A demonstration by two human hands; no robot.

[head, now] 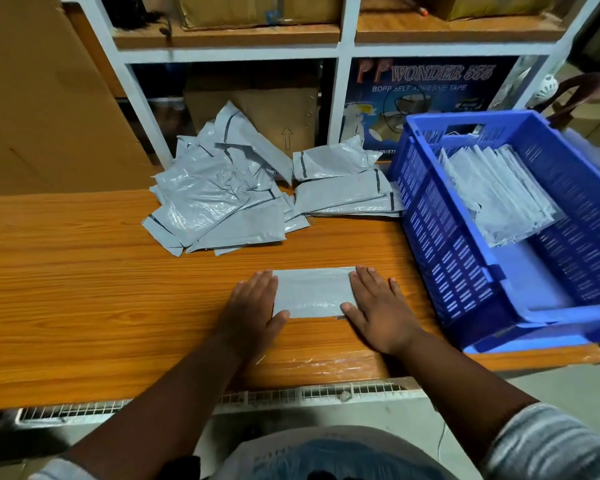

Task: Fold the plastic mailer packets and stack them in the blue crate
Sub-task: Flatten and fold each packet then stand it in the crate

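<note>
A folded grey mailer packet lies flat on the wooden table in front of me. My left hand presses on its left end with straight fingers. My right hand lies flat on its right end, fingers straight. Behind it is a loose heap of unfolded grey mailers, with a smaller pile beside it to the right. The blue crate stands at the right of the table, tilted toward me, and holds a row of folded mailers.
The orange wooden table stretches to the left. White shelving with cardboard boxes and a tape carton stands behind the piles. A large cardboard sheet leans at the far left. The table's front edge runs below my forearms.
</note>
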